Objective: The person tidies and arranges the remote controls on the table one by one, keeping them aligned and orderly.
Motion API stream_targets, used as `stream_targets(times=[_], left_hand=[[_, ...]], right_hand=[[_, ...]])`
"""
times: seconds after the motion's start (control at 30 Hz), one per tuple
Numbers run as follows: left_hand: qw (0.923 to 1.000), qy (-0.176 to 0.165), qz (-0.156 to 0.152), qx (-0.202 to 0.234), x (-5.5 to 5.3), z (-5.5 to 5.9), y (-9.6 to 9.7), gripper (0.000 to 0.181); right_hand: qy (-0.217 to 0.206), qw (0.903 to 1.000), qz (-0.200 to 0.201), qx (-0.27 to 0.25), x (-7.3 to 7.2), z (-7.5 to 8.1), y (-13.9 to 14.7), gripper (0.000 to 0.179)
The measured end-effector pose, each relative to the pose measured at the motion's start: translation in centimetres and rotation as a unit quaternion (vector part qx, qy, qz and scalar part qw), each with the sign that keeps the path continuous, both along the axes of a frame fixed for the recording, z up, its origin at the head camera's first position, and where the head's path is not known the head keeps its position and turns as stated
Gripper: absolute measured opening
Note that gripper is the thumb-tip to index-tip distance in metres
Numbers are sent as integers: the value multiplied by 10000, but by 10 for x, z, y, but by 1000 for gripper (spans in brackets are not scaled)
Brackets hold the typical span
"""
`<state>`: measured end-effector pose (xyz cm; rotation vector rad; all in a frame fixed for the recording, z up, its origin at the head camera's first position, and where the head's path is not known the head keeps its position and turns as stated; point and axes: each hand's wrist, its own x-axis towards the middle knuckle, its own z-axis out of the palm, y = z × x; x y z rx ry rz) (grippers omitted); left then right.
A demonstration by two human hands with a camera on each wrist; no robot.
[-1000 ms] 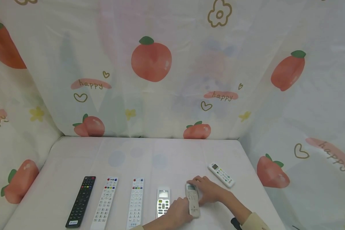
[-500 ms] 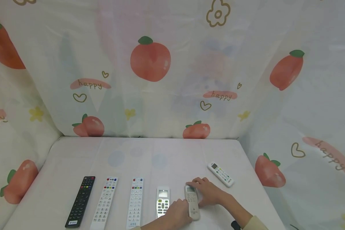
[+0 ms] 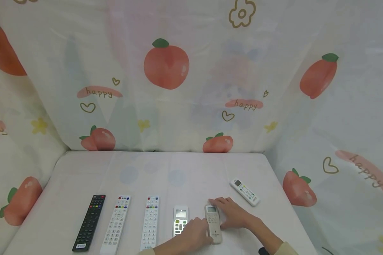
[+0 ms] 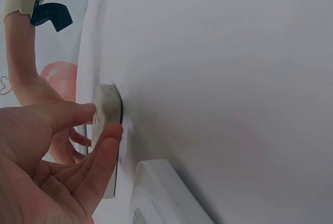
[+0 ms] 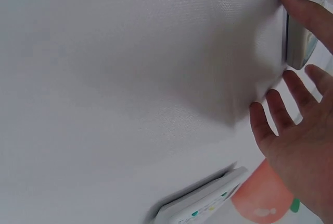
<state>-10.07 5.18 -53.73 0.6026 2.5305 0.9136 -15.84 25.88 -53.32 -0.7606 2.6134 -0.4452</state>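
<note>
A beige air-conditioner remote control (image 3: 214,226) with a small screen lies on the white table, between both hands. My left hand (image 3: 194,233) holds its lower left side between thumb and fingers; in the left wrist view the thumb (image 4: 78,113) is over the face and a fingertip sits at the edge. On the other side, my right hand (image 3: 233,213) has its thumb (image 5: 304,10) along the right edge. The remaining right fingers (image 5: 278,112) are spread loosely past the remote's top end, apart from it.
To the left lie a white remote with a screen (image 3: 180,214), two long white remotes (image 3: 150,223) (image 3: 116,223) and a black remote (image 3: 89,223). Another white remote (image 3: 245,192) lies slanted at the right. Fruit-printed cloth (image 3: 166,113) surrounds the table (image 3: 153,166).
My right fingertips have come off the remote's top end, moving slightly up. My left hand has shifted slightly to the left, and the beige remote has hardly moved.
</note>
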Motion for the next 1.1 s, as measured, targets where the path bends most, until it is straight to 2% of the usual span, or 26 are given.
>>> stream_targets(times=[0.17, 0.3, 0.43, 0.57, 0.77, 0.97, 1.1], left_hand=[[9993, 280, 51, 227, -9, 12, -6, 33], [9978, 515, -15, 425, -21, 17, -7, 34], [9960, 346, -242, 793, -35, 18, -6, 40], [9937, 178, -486, 994, -49, 14, -1, 45], [9912, 421, -741, 1015, -70, 13, 15, 44], [9905, 292, -560, 1225, -87, 13, 32, 52], [9919, 377, -543, 1082, -96, 12, 39, 61]], right_hand=[[-84, 9994, -192, -271, 3, -1, 6, 88], [13, 9975, -369, -599, 7, -4, 12, 78], [110, 9929, -833, -846, 13, -8, 18, 66], [335, 9822, -1510, -1067, 17, -10, 21, 56], [638, 9616, -2273, -1399, 21, -6, 34, 57], [644, 9479, -2687, -1584, 24, -2, 57, 62], [711, 9425, -2871, -1555, 24, 0, 72, 64]])
